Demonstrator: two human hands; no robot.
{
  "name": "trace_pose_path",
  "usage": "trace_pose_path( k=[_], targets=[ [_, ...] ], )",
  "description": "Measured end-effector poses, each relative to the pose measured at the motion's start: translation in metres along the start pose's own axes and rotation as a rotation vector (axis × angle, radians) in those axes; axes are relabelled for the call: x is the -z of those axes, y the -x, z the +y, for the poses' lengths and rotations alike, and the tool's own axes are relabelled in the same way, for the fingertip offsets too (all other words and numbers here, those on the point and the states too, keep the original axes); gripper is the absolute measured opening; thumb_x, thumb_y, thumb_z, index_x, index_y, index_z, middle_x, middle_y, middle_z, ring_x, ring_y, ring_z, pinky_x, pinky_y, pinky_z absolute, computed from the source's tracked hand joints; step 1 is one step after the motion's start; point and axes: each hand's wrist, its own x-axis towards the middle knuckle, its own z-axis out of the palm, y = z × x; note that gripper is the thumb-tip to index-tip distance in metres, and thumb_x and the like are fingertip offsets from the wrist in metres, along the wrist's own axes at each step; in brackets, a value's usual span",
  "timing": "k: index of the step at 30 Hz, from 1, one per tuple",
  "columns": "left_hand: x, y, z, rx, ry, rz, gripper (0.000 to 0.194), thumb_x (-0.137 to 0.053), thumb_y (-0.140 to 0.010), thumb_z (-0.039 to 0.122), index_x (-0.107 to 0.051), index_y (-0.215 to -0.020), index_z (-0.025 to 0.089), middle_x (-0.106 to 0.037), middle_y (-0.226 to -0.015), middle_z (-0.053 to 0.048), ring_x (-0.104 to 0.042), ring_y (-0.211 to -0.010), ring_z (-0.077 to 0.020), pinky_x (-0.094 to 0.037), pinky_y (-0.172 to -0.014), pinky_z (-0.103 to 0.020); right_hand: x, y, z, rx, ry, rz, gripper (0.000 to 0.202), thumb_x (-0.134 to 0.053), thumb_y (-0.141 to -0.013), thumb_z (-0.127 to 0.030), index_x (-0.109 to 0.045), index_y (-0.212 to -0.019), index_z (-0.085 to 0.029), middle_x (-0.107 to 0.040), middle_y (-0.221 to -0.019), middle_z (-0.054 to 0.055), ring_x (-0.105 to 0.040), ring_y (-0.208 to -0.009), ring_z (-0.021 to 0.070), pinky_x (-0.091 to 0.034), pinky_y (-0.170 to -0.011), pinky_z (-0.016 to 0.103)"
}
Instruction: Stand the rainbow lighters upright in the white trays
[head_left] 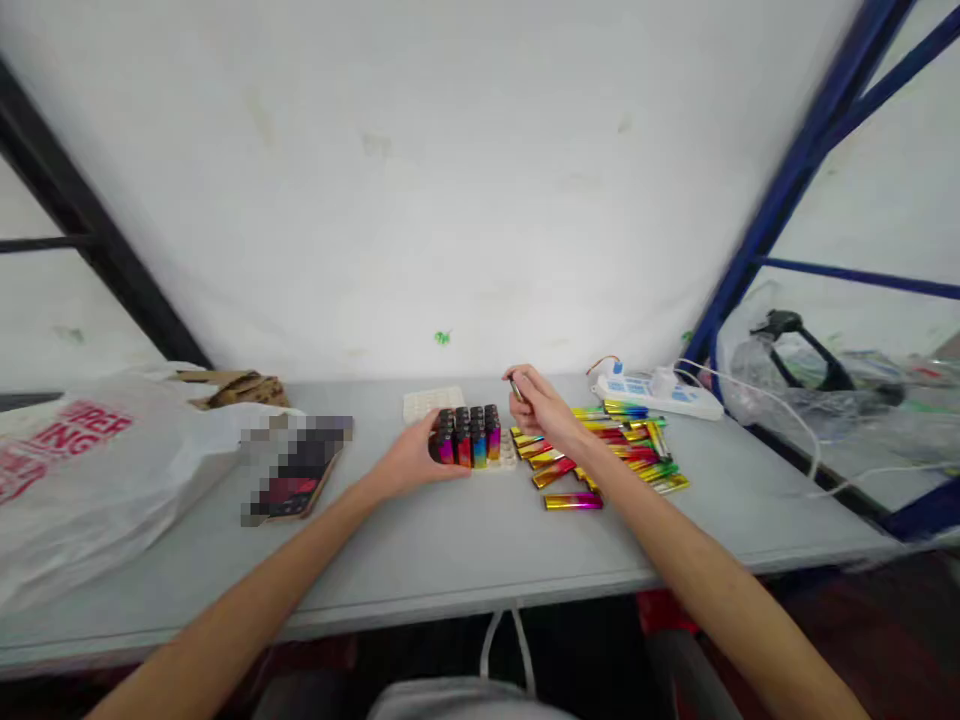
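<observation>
Several colourful lighters (pixel 478 442) with black tops stand upright in rows in a pale tray (pixel 508 452). My left hand (pixel 418 457) reaches around the left side of this group, fingers and thumb spread against it. To the right and slightly above the tray, my right hand (pixel 537 402) is raised with curled fingers, closed on a small dark, thin item (pixel 515 388) too small to identify. A loose pile of shiny metallic-coloured pieces (pixel 555 470) lies right of the tray, partly behind my right forearm. One yellow-purple piece (pixel 573 501) lies nearest the front.
A second pale tray (pixel 433 401) lies behind the lighters. At the left are a phone (pixel 304 470), a white plastic bag (pixel 112 450) and brown cardboard (pixel 247 389). A white power strip (pixel 675 397) with cables and a clear bag (pixel 817 375) are at the right.
</observation>
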Motion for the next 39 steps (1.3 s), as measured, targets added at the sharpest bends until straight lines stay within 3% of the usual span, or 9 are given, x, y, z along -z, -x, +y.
trace_pose_path(
  k=[4,8,11,17,26,32,36,39],
  targets=[
    [0.001,0.005,0.000,0.012,-0.011,0.018,0.079,-0.086,-0.066,0.051,-0.051,-0.130,0.021,-0.068,-0.128,-0.009,-0.064,-0.117,-0.0331,-0.052,-0.100,-0.045,-0.015,0.002,0.014,0.048,0.118,0.100,0.045,-0.052,-0.090,-0.068,-0.050,-0.085,-0.023,-0.027,-0.059,-0.010,-0.019,-0.047,0.0081,-0.016,-0.043,0.021],
    [0.002,0.006,0.000,-0.003,0.010,0.013,0.082,-0.087,-0.066,0.049,-0.048,-0.133,0.023,-0.067,-0.131,-0.008,-0.065,-0.118,-0.0316,-0.053,-0.101,-0.043,-0.020,0.002,0.024,0.188,0.474,0.265,0.055,-0.050,-0.089,-0.067,-0.037,-0.060,-0.022,-0.031,-0.057,-0.005,-0.029,-0.052,0.0093,-0.022,-0.048,0.025],
    [0.003,0.005,0.001,0.005,0.007,0.003,0.086,-0.087,-0.065,0.048,-0.045,-0.135,0.023,-0.068,-0.130,-0.008,-0.068,-0.116,-0.0313,-0.054,-0.100,-0.043,-0.018,0.001,0.028,0.260,0.649,0.350,0.053,-0.049,-0.087,-0.060,-0.031,-0.055,-0.023,-0.027,-0.054,-0.005,-0.028,-0.054,0.0098,-0.021,-0.051,0.026],
    [0.003,0.004,0.001,-0.002,0.008,0.003,0.087,-0.087,-0.065,0.050,-0.045,-0.136,0.023,-0.068,-0.130,-0.008,-0.068,-0.115,-0.0310,-0.054,-0.100,-0.042,-0.017,0.001,0.026,0.272,0.758,0.385,0.041,-0.042,-0.084,-0.050,-0.030,-0.055,-0.023,-0.028,-0.053,-0.005,-0.029,-0.053,0.0102,-0.020,-0.053,0.027],
    [0.001,0.004,-0.001,0.001,0.000,0.020,0.086,-0.088,-0.063,0.050,-0.047,-0.135,0.023,-0.069,-0.128,-0.009,-0.069,-0.114,-0.0315,-0.055,-0.099,-0.043,-0.012,0.005,0.020,0.322,0.803,0.263,0.045,-0.045,-0.094,-0.053,-0.035,-0.064,-0.022,-0.033,-0.058,-0.006,-0.032,-0.057,0.0110,-0.024,-0.056,0.026],
    [0.004,0.006,-0.001,0.008,-0.036,0.009,0.087,-0.087,-0.065,0.054,-0.047,-0.135,0.022,-0.068,-0.131,-0.010,-0.066,-0.119,-0.0330,-0.052,-0.103,-0.046,0.002,0.008,0.007,0.365,0.833,0.057,0.036,-0.035,-0.105,-0.050,-0.049,-0.085,-0.022,-0.055,-0.070,-0.003,-0.051,-0.065,0.0134,-0.037,-0.066,0.025],
    [0.006,0.007,0.002,0.005,-0.023,0.014,0.086,-0.086,-0.064,0.055,-0.049,-0.134,0.022,-0.070,-0.127,-0.009,-0.069,-0.113,-0.0324,-0.054,-0.099,-0.044,0.009,0.012,-0.004,0.486,0.995,-0.016,0.040,-0.042,-0.103,-0.050,-0.053,-0.079,-0.020,-0.057,-0.078,0.001,-0.051,-0.073,0.0151,-0.037,-0.069,0.027],
    [0.007,0.007,0.006,0.015,-0.040,0.016,0.085,-0.086,-0.063,0.055,-0.049,-0.133,0.022,-0.071,-0.124,-0.008,-0.069,-0.110,-0.0322,-0.055,-0.095,-0.043,0.011,0.017,-0.011,0.380,1.022,-0.121,0.046,-0.045,-0.101,-0.053,-0.052,-0.072,-0.019,-0.052,-0.064,-0.003,-0.044,-0.060,0.0125,-0.033,-0.060,0.025]
  ],
)
